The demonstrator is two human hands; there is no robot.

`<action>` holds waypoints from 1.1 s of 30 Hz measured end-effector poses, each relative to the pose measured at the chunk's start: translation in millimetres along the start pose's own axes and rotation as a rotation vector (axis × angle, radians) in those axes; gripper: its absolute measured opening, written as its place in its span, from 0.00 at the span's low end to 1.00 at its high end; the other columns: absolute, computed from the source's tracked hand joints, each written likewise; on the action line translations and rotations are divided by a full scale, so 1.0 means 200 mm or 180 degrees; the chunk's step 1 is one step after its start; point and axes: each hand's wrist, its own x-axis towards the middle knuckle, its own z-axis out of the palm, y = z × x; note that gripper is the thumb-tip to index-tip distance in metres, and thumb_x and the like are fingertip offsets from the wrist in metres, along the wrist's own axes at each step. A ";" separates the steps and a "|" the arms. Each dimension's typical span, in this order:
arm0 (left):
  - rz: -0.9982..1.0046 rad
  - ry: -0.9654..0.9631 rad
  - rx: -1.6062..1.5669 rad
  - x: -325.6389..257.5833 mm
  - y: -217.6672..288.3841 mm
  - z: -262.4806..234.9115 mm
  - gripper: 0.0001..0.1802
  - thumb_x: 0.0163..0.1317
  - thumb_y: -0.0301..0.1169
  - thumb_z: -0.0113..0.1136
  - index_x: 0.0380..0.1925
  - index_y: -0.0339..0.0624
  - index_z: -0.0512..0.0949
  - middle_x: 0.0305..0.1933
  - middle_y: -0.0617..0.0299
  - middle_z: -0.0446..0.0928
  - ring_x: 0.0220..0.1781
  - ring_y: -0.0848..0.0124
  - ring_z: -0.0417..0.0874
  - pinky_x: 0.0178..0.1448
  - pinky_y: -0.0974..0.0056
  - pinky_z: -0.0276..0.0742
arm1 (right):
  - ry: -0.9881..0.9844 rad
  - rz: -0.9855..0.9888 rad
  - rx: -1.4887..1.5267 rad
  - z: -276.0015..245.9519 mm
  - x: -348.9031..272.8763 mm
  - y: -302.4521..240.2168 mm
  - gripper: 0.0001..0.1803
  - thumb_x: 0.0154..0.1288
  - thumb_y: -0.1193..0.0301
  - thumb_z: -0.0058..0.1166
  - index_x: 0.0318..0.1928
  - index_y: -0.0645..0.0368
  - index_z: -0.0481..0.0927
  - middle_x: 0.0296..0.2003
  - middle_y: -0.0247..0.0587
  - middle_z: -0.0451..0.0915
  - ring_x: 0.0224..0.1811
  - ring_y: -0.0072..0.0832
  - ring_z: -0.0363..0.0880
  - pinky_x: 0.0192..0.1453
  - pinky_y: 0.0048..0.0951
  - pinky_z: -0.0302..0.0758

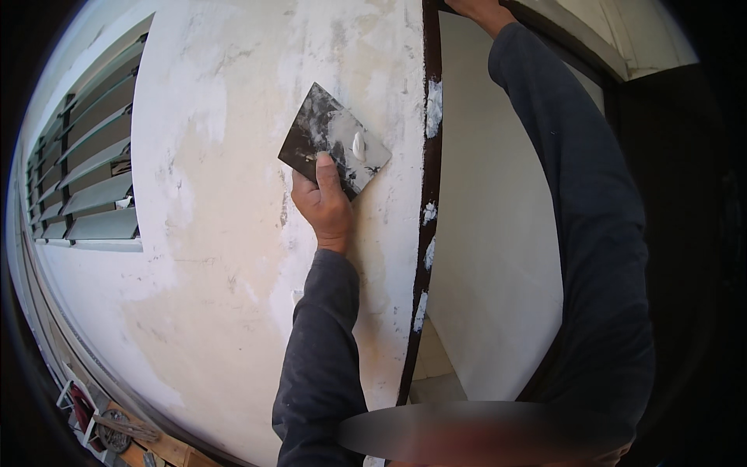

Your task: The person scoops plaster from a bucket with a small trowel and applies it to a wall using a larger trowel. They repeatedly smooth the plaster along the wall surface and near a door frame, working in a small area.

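Observation:
My left hand (323,206) grips a dark square plate (307,140) by its near corner, thumb lying on the upper face. White smears cover part of that plate, and a small lump of white putty (359,146) sits toward its right corner. Behind it stands a patchy white and cream wall (233,296). Reaching up past the dark brown door frame (430,167), my right hand (481,12) shows only partly at the top edge. Its fingers are cut off there, so whatever they hold is hidden. White patches of filler dot the frame's edge.
A louvred window (97,167) with tilted glass slats is set in the wall at left. Right of the frame is a pale smooth panel (498,210). At lower left, a wooden board (167,447) and a white stool-like object (78,405) stand near the wall's foot.

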 end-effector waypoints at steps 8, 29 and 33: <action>-0.0018 0.0071 0.0010 0.00 0.01 0.01 0.14 0.77 0.36 0.55 0.45 0.33 0.77 0.33 0.71 0.75 0.37 0.79 0.70 0.44 0.71 0.70 | -0.0145 0.0230 0.0200 -0.04 0.03 0.07 0.23 0.57 0.79 0.47 0.47 0.47 0.91 0.41 0.53 0.88 0.49 0.56 0.81 0.57 0.51 0.78; -0.0282 0.0150 -0.0023 0.01 0.00 0.01 0.18 0.76 0.35 0.52 0.51 0.27 0.76 0.49 0.56 0.80 0.49 0.70 0.79 0.57 0.64 0.74 | 0.0565 0.0272 0.0948 0.03 -0.46 0.00 0.27 0.59 0.81 0.50 0.56 0.45 0.88 0.53 0.29 0.87 0.47 0.37 0.77 0.57 0.40 0.72; -0.0296 0.0197 0.0113 0.00 0.00 0.01 0.18 0.76 0.35 0.52 0.52 0.27 0.76 0.50 0.56 0.80 0.49 0.70 0.79 0.58 0.64 0.74 | 0.1031 0.0278 0.1005 0.10 -0.37 -0.08 0.25 0.62 0.80 0.50 0.56 0.45 0.88 0.54 0.29 0.86 0.48 0.37 0.77 0.57 0.40 0.72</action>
